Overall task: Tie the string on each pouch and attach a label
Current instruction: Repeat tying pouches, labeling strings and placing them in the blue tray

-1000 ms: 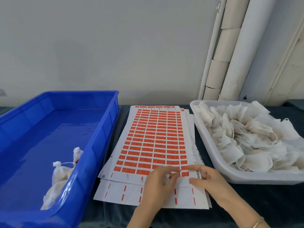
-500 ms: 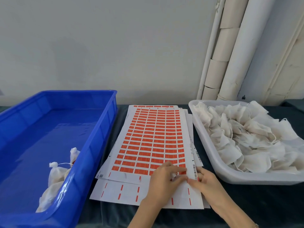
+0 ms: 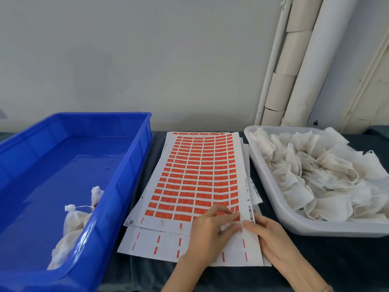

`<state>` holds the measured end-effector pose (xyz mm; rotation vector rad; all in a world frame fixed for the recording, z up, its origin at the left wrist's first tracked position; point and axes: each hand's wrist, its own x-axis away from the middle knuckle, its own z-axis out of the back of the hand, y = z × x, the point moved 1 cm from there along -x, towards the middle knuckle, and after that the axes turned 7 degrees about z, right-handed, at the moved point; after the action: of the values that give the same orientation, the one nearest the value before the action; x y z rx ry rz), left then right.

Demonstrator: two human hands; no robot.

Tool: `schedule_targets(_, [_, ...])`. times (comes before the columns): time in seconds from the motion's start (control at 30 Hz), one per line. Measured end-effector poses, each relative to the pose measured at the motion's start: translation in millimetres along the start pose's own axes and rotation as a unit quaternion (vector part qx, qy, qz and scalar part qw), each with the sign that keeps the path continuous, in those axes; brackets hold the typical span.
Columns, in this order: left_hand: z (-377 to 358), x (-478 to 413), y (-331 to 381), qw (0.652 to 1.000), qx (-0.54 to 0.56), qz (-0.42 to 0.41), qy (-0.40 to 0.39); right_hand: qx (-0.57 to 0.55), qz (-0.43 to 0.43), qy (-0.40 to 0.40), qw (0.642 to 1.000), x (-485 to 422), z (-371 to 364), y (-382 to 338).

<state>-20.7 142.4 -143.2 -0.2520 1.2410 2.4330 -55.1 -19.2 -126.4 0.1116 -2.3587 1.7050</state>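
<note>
Curled over the lower right corner of the label sheet [image 3: 200, 175], the left grip [image 3: 210, 230] has its fingertips bunched on the orange labels at the right end of the bottom row. I cannot tell whether a label is pinched free.

At the left of the frame, a blue bin [image 3: 126, 186] holds a few tied pouches [image 3: 73, 218] against its near right wall.

In the centre, the label sheet tops a stack on the dark worktop [image 3: 347, 260]. Its long axis runs from the bottom of the frame up toward the wall, and the label rows cross it left to right. A stripped sheet [image 3: 157, 243] bearing only red dashes shows beneath it.

Just right of the left grip, the right grip [image 3: 273, 237] holds nothing. Its fairly straight fingers press the sheet's right edge flat beside the barcode strip.

At the right of the frame, a white tray [image 3: 294, 224] heaped with untied pouches [image 3: 315, 175] sits just beside the stack.

The label to peel seems to lie directly under the left fingertips, with the right grip anchoring that same corner. A peel would probably best lift away from the pinned edge. The next pouch lies to the right, nearer the right grip.
</note>
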Motion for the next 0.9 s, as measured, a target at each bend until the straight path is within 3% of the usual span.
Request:
schedule_targets(0.47, [1.7,1.7,3.3,0.998,0.033,0.010,0.044,-0.079,-0.001,-0.025,0.997,2.5,-3.7,-3.9])
schedule_targets(0.9, [1.6,-1.2,3.2,0.987,-0.076,-0.131,0.061,-0.062,-0.004,0.014,0.998,5.7,-3.6,-3.6])
